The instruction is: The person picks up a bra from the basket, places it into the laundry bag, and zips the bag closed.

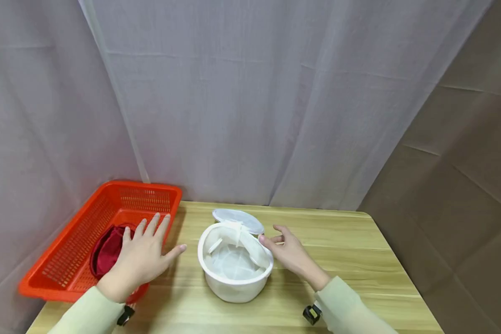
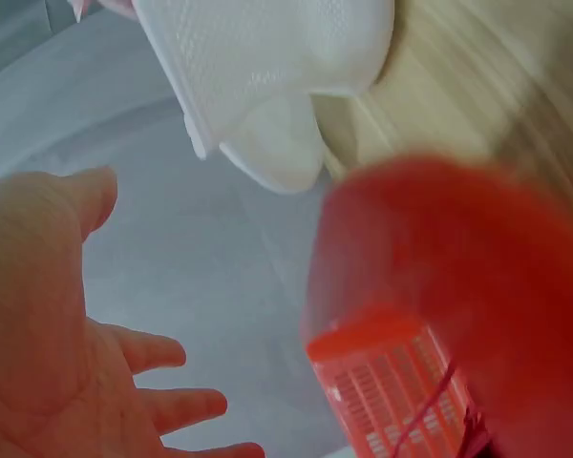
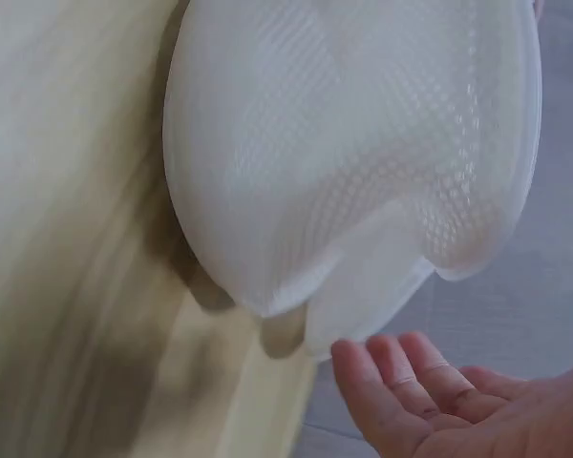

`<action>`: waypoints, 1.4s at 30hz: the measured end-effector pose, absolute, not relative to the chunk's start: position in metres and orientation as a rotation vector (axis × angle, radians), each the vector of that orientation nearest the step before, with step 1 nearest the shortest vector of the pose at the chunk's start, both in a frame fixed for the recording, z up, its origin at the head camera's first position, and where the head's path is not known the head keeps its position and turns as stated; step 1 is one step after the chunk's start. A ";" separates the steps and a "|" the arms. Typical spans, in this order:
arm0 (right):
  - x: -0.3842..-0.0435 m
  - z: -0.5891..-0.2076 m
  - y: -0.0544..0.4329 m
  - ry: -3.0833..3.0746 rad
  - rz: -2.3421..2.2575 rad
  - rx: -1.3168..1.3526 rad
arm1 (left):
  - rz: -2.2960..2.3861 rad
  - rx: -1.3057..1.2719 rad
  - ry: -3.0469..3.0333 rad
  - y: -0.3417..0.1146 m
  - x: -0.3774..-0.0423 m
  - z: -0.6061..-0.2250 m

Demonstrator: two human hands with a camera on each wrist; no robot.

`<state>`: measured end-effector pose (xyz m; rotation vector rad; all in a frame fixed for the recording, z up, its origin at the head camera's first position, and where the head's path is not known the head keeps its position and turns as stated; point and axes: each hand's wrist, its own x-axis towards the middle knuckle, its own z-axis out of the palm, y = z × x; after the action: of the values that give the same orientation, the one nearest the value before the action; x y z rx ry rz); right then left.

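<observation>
A round white mesh container (image 1: 238, 292) stands on the wooden table with its mouth facing up. Its pale round lid (image 1: 239, 219) is folded back behind it. White padded fabric (image 1: 253, 248) lines part of the inside. My left hand (image 1: 144, 255), fingers spread and holding nothing, hovers over the right side of a red plastic basket (image 1: 67, 264). Dark red cloth (image 1: 109, 250) lies in that basket, partly hidden by the hand. Beside the container's right rim is my right hand (image 1: 290, 253), fingers relaxed, its thumb close to the rim.
Grey curtain (image 1: 234, 116) hangs right behind the table (image 1: 342, 250), and a brownish cloth wall (image 1: 455, 195) borders its right side. The basket takes up the table's left end, its wall rising next to the left hand.
</observation>
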<state>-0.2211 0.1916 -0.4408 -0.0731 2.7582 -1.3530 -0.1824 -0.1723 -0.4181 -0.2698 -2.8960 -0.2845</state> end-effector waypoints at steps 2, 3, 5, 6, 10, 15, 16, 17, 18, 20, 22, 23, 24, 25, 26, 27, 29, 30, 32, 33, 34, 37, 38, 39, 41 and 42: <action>-0.219 -0.444 0.192 2.666 -1.443 -0.034 | -0.295 -0.269 -2.902 -0.176 -0.184 -0.418; -0.219 -0.446 0.192 2.618 -1.486 -0.023 | -0.299 -0.266 -2.902 -0.179 -0.185 -0.417; -0.217 -0.450 0.192 2.537 -1.559 -0.010 | -0.315 -0.258 -2.906 -0.186 -0.187 -0.415; -0.216 -0.451 0.191 2.511 -1.585 -0.013 | -0.328 -0.253 -2.911 -0.189 -0.188 -0.413; -0.210 -0.457 0.188 2.472 -1.638 -0.015 | -0.385 -0.236 -2.946 -0.202 -0.191 -0.404; -0.206 -0.459 0.189 2.493 -1.624 0.005 | -0.433 -0.218 -2.984 -0.210 -0.194 -0.392; -0.206 -0.459 0.189 2.498 -1.617 0.013 | -0.437 -0.215 -2.994 -0.211 -0.194 -0.390; -0.206 -0.460 0.190 2.503 -1.607 0.018 | -0.446 -0.213 -3.006 -0.212 -0.195 -0.388; -0.205 -0.460 0.190 2.503 -1.601 0.020 | -0.456 -0.211 -3.018 -0.214 -0.195 -0.388; -0.204 -0.461 0.191 2.497 -1.595 0.022 | -0.478 -0.204 -3.040 -0.217 -0.197 -0.387; -0.203 -0.462 0.191 2.481 -1.599 0.023 | -0.503 -0.195 -3.061 -0.220 -0.200 -0.388; -0.203 -0.462 0.192 2.470 -1.606 0.020 | -0.517 -0.191 -3.070 -0.221 -0.201 -0.388; -0.203 -0.462 0.192 2.458 -1.617 0.015 | -0.532 -0.185 -3.076 -0.223 -0.203 -0.389; -0.202 -0.463 0.193 2.445 -1.630 0.013 | -0.543 -0.179 -3.081 -0.224 -0.205 -0.389; -0.202 -0.463 0.194 2.437 -1.639 0.012 | -0.556 -0.176 -3.087 -0.225 -0.207 -0.390; -0.202 -0.463 0.194 2.431 -1.649 0.010 | -0.574 -0.173 -3.092 -0.226 -0.209 -0.391; -0.202 -0.464 0.196 2.423 -1.666 -0.002 | -0.593 -0.164 -3.099 -0.229 -0.213 -0.393; -0.201 -0.464 0.196 2.424 -1.669 -0.010 | -0.598 -0.158 -3.103 -0.231 -0.215 -0.395; -0.201 -0.465 0.196 2.440 -1.663 -0.013 | -0.602 -0.150 -3.119 -0.235 -0.217 -0.397; -0.201 -0.465 0.197 2.447 -1.661 -0.016 | -0.603 -0.147 -3.129 -0.237 -0.218 -0.399; -0.201 -0.466 0.197 2.454 -1.659 -0.016 | -0.597 -0.143 -3.140 -0.239 -0.219 -0.400; -0.201 -0.467 0.199 2.446 -1.692 -0.012 | -0.593 -0.132 -3.167 -0.243 -0.222 -0.402; -0.201 -0.467 0.200 2.444 -1.710 -0.015 | -0.593 -0.129 -3.174 -0.244 -0.223 -0.403; -0.201 -0.467 0.200 2.439 -1.730 -0.011 | -0.597 -0.125 -3.180 -0.245 -0.224 -0.404; -0.202 -0.467 0.201 2.434 -1.773 0.006 | -0.605 -0.129 -3.191 -0.247 -0.226 -0.406; -0.202 -0.467 0.201 2.436 -1.790 0.020 | -0.613 -0.130 -3.200 -0.248 -0.226 -0.407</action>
<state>-0.2015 0.2014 -0.4673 0.0196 2.4357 -1.7901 -0.2261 -0.2481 -0.4067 -0.1297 -3.1996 -0.6129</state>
